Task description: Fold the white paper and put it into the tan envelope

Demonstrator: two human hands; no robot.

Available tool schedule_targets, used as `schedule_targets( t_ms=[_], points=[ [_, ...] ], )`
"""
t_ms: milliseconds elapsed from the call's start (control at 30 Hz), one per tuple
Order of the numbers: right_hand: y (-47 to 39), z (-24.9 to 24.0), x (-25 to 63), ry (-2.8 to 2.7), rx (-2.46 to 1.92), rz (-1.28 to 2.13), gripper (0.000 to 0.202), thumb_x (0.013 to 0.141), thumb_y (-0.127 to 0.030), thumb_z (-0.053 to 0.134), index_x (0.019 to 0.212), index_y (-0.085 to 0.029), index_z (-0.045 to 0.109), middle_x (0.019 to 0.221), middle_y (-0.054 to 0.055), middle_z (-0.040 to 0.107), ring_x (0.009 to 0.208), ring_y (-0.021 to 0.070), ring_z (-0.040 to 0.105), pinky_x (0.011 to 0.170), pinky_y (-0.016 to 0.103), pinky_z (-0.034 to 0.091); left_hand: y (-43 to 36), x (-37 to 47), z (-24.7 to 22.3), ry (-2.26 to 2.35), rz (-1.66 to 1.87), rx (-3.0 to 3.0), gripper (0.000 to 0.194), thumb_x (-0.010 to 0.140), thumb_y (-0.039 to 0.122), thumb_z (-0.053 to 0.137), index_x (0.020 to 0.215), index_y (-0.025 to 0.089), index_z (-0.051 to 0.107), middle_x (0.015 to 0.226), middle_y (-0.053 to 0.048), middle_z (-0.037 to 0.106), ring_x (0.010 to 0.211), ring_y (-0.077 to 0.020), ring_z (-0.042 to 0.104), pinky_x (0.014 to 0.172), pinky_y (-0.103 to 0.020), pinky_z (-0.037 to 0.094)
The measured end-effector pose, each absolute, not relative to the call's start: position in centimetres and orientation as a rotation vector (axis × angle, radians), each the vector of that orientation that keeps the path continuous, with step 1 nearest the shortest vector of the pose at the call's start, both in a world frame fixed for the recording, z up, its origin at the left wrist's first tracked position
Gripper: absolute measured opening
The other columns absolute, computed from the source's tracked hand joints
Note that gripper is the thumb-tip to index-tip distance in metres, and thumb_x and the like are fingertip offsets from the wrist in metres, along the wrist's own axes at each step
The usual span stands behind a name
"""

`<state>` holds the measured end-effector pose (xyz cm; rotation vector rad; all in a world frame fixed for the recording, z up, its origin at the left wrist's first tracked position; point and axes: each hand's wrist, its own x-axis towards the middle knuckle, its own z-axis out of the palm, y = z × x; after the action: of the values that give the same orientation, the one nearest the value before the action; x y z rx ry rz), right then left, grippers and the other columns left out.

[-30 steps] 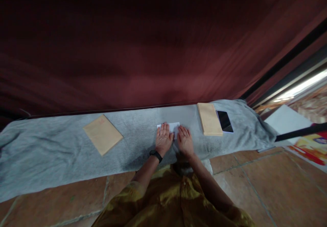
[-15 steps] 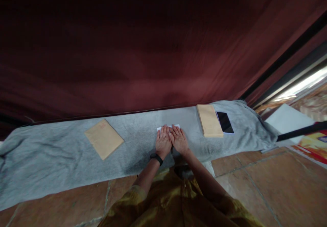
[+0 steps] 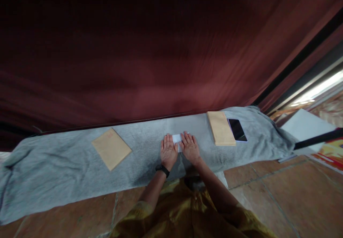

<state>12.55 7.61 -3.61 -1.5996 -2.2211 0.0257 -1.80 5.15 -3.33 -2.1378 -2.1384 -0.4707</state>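
A small white paper (image 3: pixel 177 138) lies on the grey cloth (image 3: pixel 150 134), partly covered by both my hands. My left hand (image 3: pixel 168 152), with a dark band at the wrist, rests flat on the paper's left side, fingers stretched forward. On the right side lies my right hand (image 3: pixel 190 148), palm down, its fingers slightly spread. The paper's middle shows between the hands. To the left sits a single tan envelope (image 3: pixel 112 148), turned at an angle. A stack of tan envelopes (image 3: pixel 222 129) is at the right.
A dark-screened phone (image 3: pixel 237 130) lies just right of the stack. Behind the cloth-covered surface hangs a dark red curtain (image 3: pixel 160 70). A black bar (image 3: pixel 317 138), a white panel (image 3: pixel 305 125) and a colourful printed sheet (image 3: pixel 333 150) are at the far right. Brown tiles (image 3: pixel 294 191) cover the floor.
My hands have moved apart from each other, the left one outward to the left and the right one slightly right. More of the white paper shows between them. The view has shifted slightly.
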Motion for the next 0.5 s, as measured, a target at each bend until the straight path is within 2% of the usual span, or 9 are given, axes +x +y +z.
schedule_targets(
  t_ms=[233,500],
  points=[
    [7.95,-3.64,13.27,-2.224,-1.655,0.003,0.054,0.107,-0.04,0.031,0.152,-0.013,0.042,0.158,0.014,0.041,0.142,0.0305,0.042,0.117,0.049,0.027,4.4,-2.47,-3.17,-2.151,-0.453,-2.109,0.066,0.102,0.044,0.032,0.153,0.003,0.035,0.159,-0.02,0.036,0.15,-0.0291,0.031,0.123,-0.048,0.027],
    [7.88,-4.14,13.09,-2.194,-1.672,-0.035,0.054,0.106,-0.04,0.034,0.153,-0.015,0.041,0.158,0.015,0.04,0.143,0.0314,0.041,0.117,0.051,0.026,4.33,-2.46,-3.44,-2.153,-0.459,-2.086,0.067,0.103,0.046,0.03,0.154,0.003,0.033,0.159,-0.02,0.037,0.151,-0.0285,0.031,0.123,-0.048,0.027]
  ],
)
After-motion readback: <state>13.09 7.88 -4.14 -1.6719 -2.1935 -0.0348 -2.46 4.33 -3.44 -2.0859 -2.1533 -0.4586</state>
